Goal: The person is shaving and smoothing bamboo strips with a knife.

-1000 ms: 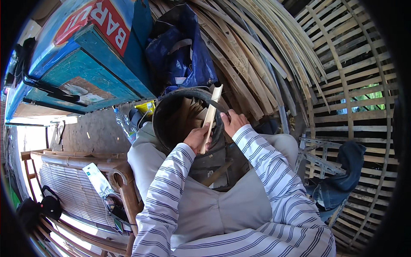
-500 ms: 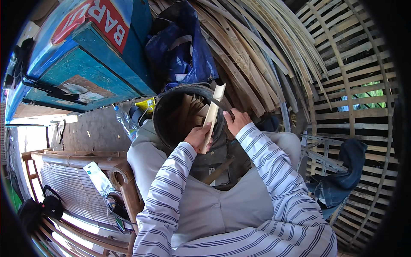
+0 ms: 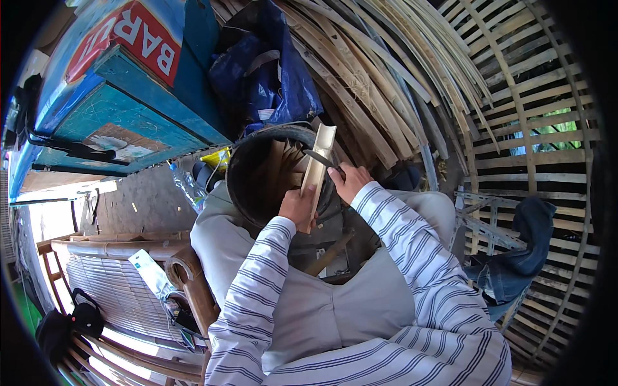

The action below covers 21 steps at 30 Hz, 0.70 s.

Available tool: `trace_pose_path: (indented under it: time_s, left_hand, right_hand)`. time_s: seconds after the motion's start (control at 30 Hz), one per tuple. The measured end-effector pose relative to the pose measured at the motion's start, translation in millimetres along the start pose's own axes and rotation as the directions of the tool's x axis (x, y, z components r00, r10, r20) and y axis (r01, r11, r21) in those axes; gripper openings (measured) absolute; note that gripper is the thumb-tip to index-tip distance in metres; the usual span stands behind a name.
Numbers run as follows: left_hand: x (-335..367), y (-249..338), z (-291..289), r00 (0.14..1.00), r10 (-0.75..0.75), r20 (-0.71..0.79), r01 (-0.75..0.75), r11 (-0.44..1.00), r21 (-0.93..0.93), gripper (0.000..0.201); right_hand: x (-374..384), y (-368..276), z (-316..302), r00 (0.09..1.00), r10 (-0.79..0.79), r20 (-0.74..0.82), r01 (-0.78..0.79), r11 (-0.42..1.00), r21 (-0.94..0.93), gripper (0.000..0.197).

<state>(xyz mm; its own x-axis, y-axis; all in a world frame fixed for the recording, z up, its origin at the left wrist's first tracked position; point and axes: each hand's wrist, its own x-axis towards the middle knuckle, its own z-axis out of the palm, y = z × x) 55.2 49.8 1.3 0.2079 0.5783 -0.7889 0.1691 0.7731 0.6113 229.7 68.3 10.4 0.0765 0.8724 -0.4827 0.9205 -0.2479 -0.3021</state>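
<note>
A split length of bamboo (image 3: 317, 161), pale and hollowed along its inner face, stands tilted in front of me. Its lower part is gripped by my left hand (image 3: 298, 207), fingers wrapped round it. My right hand (image 3: 351, 180) is closed on the handle of a knife, partly hidden by the fingers. The dark knife blade (image 3: 318, 157) lies across the bamboo's hollow face, above my left hand. Behind the bamboo is a round black bucket (image 3: 241, 174) holding several split bamboo pieces (image 3: 281, 168).
Long bamboo strips (image 3: 367, 83) are piled at the far right, beside a slatted bamboo wall (image 3: 515, 116). A blue plastic bag (image 3: 270, 83) stands behind the bucket. At left are a blue cabinet (image 3: 154, 122), a plastic bottle (image 3: 187, 188) and a bamboo bench (image 3: 116, 251).
The knife blade has moved slightly left and now lies more across the bamboo. The bamboo's top has shifted a little left. Both hands keep their hold.
</note>
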Motion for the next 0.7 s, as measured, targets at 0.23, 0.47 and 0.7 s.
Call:
trace_pose_path:
  time_s: [0.23, 0.47, 0.7]
  left_hand:
    - [4, -4, 2, 0.999, 0.026, -0.034, -0.022, 0.994, 0.106, 0.044]
    - [15, -24, -4, 0.997, 0.073, -0.028, -0.069, 0.989, 0.133, 0.045]
    - [0, -5, -3, 1.000, -0.026, 0.015, 0.027, 0.999, -0.023, 0.046]
  right_hand:
    - [3, 5, 6, 0.997, 0.042, -0.059, -0.038, 0.996, 0.078, 0.052]
    - [-12, -3, 5, 0.999, -0.033, 0.007, 0.033, 0.999, -0.018, 0.054]
    - [-4, 10, 9, 0.996, -0.094, -0.006, 0.094, 0.996, -0.004, 0.049]
